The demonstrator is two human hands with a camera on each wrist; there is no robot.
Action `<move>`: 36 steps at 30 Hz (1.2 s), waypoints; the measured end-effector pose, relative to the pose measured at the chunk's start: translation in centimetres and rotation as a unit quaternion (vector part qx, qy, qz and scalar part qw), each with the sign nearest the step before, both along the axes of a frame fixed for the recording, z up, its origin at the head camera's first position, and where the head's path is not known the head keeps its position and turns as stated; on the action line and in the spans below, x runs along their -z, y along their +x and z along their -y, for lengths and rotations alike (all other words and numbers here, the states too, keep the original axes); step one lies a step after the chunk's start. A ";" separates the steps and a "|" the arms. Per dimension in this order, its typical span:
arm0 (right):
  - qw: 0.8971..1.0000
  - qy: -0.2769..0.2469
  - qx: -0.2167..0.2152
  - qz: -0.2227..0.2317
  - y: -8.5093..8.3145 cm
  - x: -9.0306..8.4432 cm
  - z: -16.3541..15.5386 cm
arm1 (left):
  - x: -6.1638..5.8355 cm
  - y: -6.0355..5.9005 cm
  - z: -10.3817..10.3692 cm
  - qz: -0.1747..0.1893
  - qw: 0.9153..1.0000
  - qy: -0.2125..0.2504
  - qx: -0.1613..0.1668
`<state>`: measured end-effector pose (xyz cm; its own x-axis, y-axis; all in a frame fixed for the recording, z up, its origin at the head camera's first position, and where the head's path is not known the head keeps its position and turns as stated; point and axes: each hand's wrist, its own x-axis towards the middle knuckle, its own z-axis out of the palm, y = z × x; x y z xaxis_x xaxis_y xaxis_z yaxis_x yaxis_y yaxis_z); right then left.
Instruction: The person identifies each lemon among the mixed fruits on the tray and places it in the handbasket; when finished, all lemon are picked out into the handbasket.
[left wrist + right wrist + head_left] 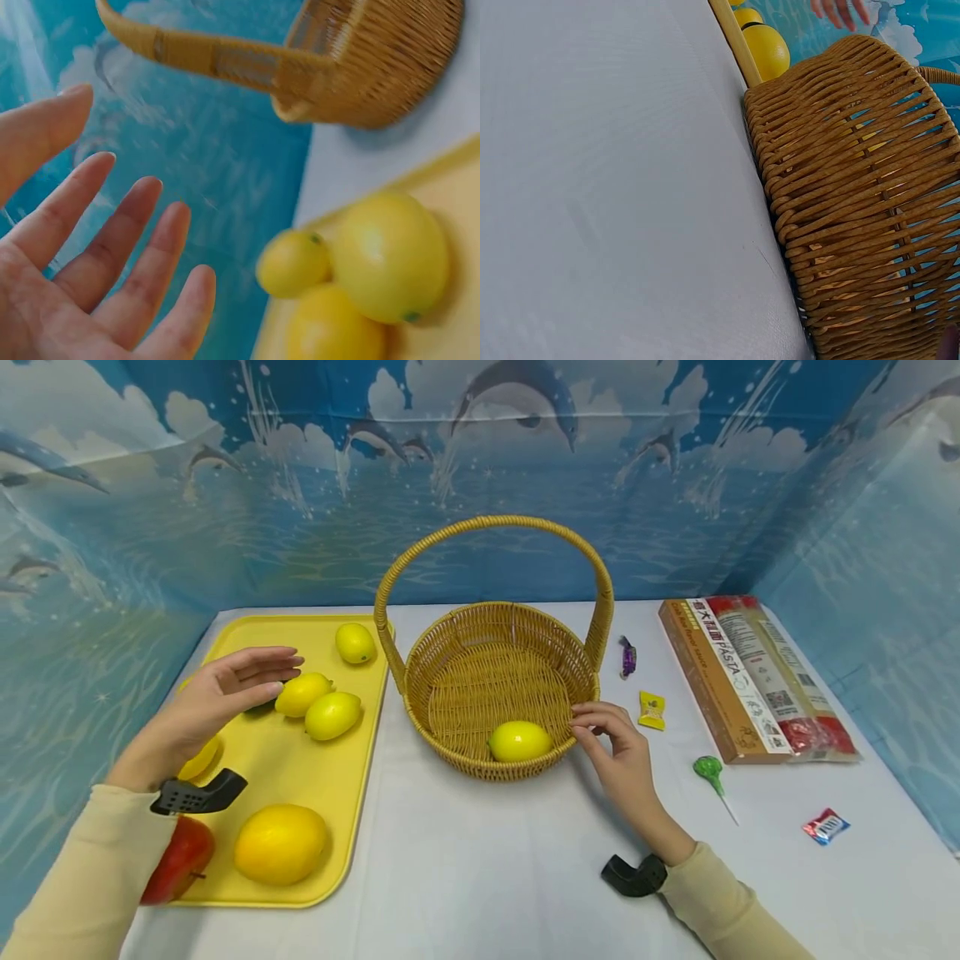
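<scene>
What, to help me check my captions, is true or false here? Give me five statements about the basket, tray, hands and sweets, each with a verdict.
1. One lemon lies inside the wicker basket. True.
2. The left hand is gripping something. False: the left hand holds nothing, its fingers extended.
3. The right hand is touching the wicker basket. True.
4. A large yellow fruit lies on the yellow tray. True.
5. The green lollipop lies on the yellow tray. False: the green lollipop lies on the white tabletop.
</scene>
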<state>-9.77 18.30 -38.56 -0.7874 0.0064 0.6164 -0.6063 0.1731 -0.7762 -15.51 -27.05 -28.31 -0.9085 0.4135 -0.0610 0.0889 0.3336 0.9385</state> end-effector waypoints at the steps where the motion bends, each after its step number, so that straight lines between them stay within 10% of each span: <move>1: 1.000 0.000 0.001 -0.002 0.2 -0.3 0.1 | 0.6 -0.1 0.2 0.007 1.000 0.002 -0.002; 17: 1.000 -0.001 0.000 0.010 -0.6 1.3 -0.5 | 5.5 -1.9 -0.2 0.042 0.998 -0.035 0.018; 36: 1.000 -0.002 -0.001 0.001 0.1 -0.2 0.1 | 6.8 -3.1 -1.5 0.065 0.985 -0.144 0.072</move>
<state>-9.69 18.23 -38.40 -0.7888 0.0063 0.6146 -0.6049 0.1689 -0.7782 -18.58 -25.53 -35.14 -0.8180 0.4861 -0.3074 0.0395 0.5806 0.8132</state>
